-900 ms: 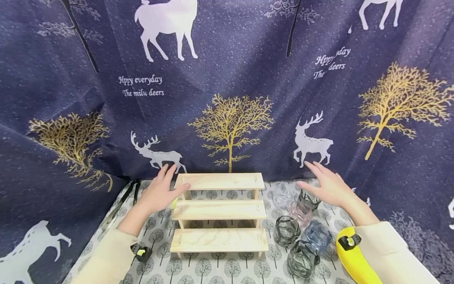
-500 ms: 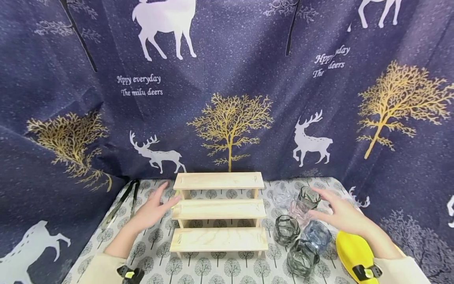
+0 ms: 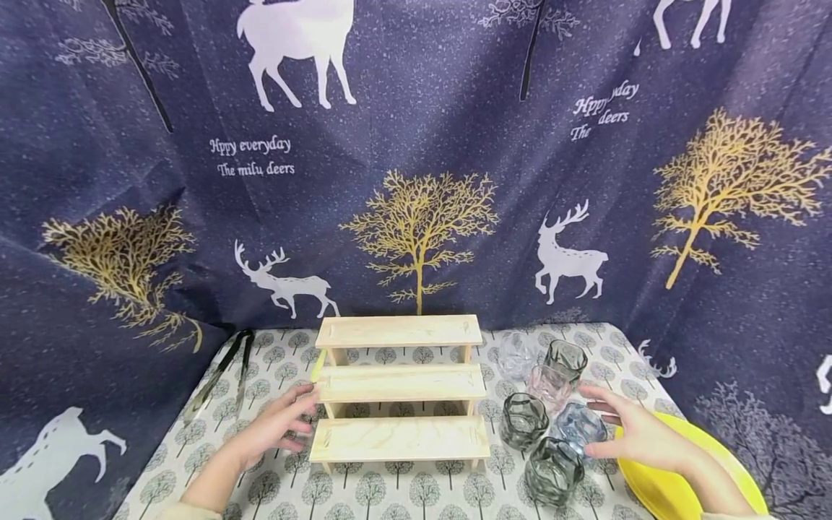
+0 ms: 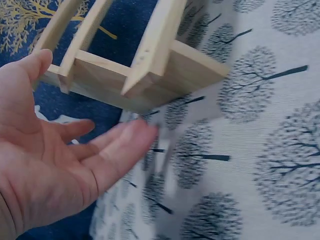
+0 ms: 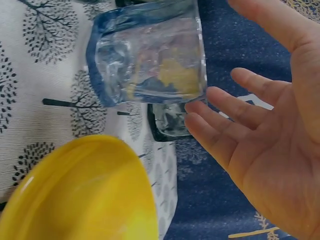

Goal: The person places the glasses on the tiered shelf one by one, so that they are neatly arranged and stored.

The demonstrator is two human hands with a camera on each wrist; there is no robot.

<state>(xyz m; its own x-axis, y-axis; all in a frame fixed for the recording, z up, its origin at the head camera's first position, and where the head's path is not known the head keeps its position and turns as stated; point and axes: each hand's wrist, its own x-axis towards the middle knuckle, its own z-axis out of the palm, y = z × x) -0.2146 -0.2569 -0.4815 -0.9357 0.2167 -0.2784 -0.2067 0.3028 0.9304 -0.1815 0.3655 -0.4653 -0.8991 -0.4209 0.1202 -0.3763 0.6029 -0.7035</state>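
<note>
A three-tier wooden stand (image 3: 398, 386) is in the middle of the table. Left of it my left hand (image 3: 269, 426) hovers with relaxed fingers, holding nothing; in the left wrist view the palm (image 4: 55, 155) faces the stand's side. On the right my right hand (image 3: 650, 437) reaches to the blue glass (image 3: 581, 426), thumb and fingers spread apart beside it. In the right wrist view the fingertips lie just off that blue glass (image 5: 145, 60). Around it are a pink glass (image 3: 548, 386), a clear glass (image 3: 516, 355) and several dark grey glasses (image 3: 552, 473).
A yellow bowl (image 3: 679, 498) lies under my right forearm. Beyond the stand's left side, a pair of dark-handled tongs (image 3: 217, 375) lies on the tree-print tablecloth (image 3: 370, 491). A small yellow thing (image 3: 318, 365) shows behind the stand. A deer-print cloth (image 3: 416, 130) hangs behind.
Both hands have come down and back toward the front. My left hand has left the top tier's side for the lower tiers; my right has moved from the rear glasses to the blue glass.
</note>
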